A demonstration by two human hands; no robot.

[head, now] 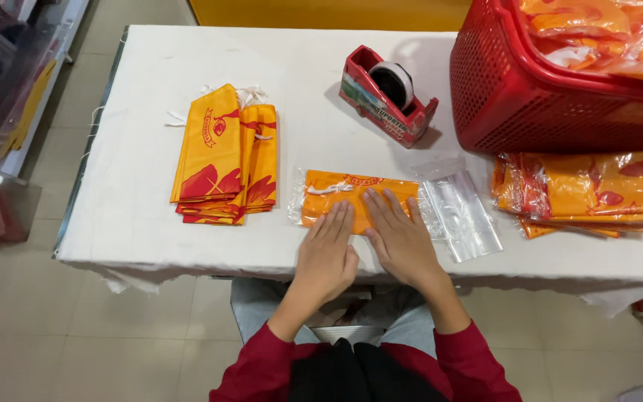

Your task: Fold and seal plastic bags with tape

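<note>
1. Where the white-covered bench (143,149) begins on the left, a stack of orange cloth pouches (225,160) with red prints lies flat, its white drawstrings trailing toward the far edge.

2. Just right of that stack, near the front edge, lies a clear plastic sleeve (298,195) holding 1 folded orange pouch (351,195) with a white cord showing at its left end.

3. The left hand (327,253) rests palm down on the front of this packed pouch, fingers straight and together; its grip is released, pressing flat and grasping nothing.

4. The right hand (400,238) lies beside it, touching it at the thumb side, fingers spread over the right half of the same pouch; its grip is likewise released and flat.

5. Right of the hands, a small pile of empty clear bags (463,216) lies on the bench, overlapping the right end of the sleeve.

6. Behind them stands a red tape dispenser (388,97) carrying 1 roll of tape.

7. Farther right, a red plastic basket (515,97) with perforated walls holds orange pouches already in clear wrapping.

8. In front of the basket, a stack of bagged orange pouches (589,193) lies on the bench, reaching toward the right edge.
</note>
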